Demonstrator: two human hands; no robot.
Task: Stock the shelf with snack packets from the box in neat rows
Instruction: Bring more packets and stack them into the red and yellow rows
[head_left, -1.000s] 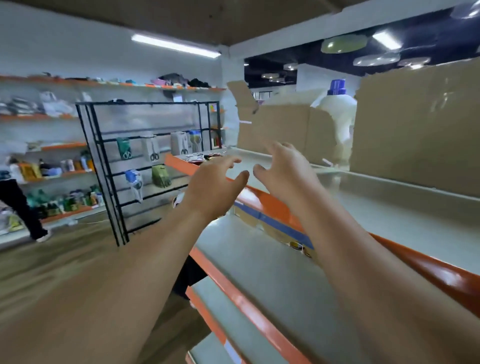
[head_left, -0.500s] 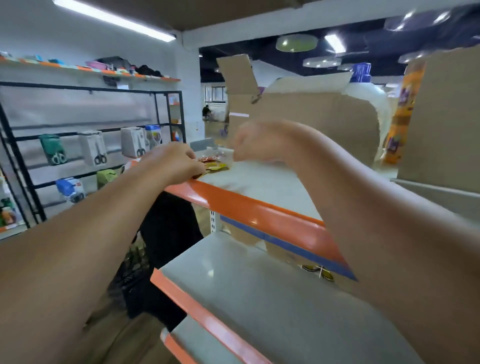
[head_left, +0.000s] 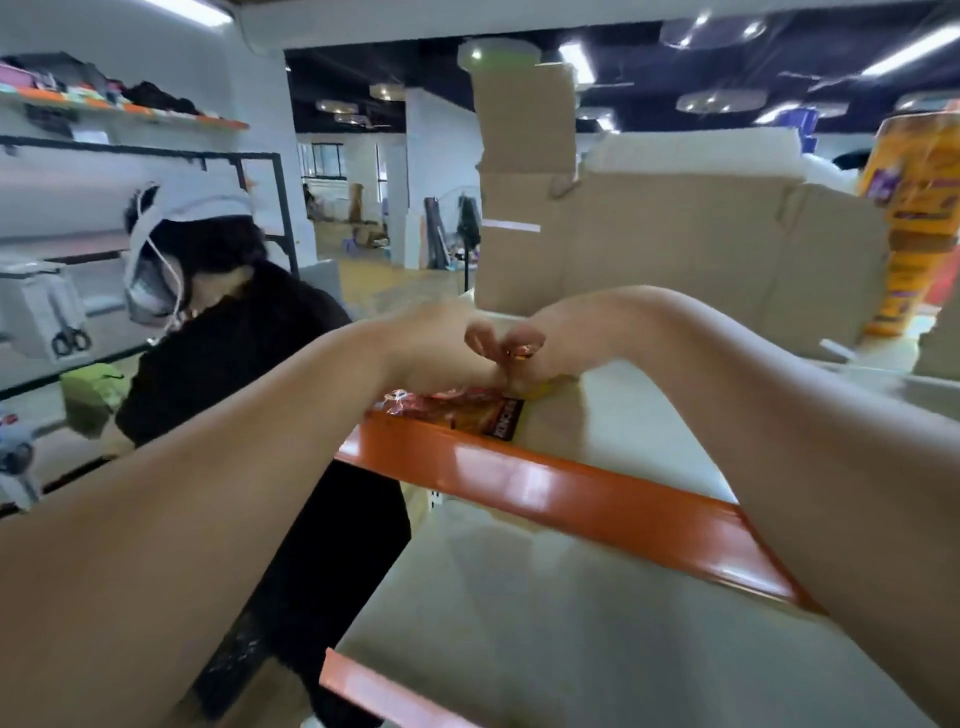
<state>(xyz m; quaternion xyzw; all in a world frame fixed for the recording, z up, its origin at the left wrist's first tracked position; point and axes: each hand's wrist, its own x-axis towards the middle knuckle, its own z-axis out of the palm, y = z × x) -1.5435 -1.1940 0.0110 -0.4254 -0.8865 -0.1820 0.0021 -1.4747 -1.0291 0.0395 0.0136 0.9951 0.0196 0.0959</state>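
Bottom centre: lower board, then orange shelf lip. Mid-frame, snack packets lie at shelf's front corner, right on the lip. R hand pinches a small packet; L hand curled onto pile, grip can't tell. Upper right behind: box. Risk: a nudge slides packets off edge toward person in black, left.

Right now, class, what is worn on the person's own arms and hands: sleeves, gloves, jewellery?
Both the left arm and the right arm are bare up to the frame edge, with no sleeve in view. The left hand and right hand have no gloves, and no watch, bracelet or ring shows. Blur hides whether the nails on the fingers are painted.
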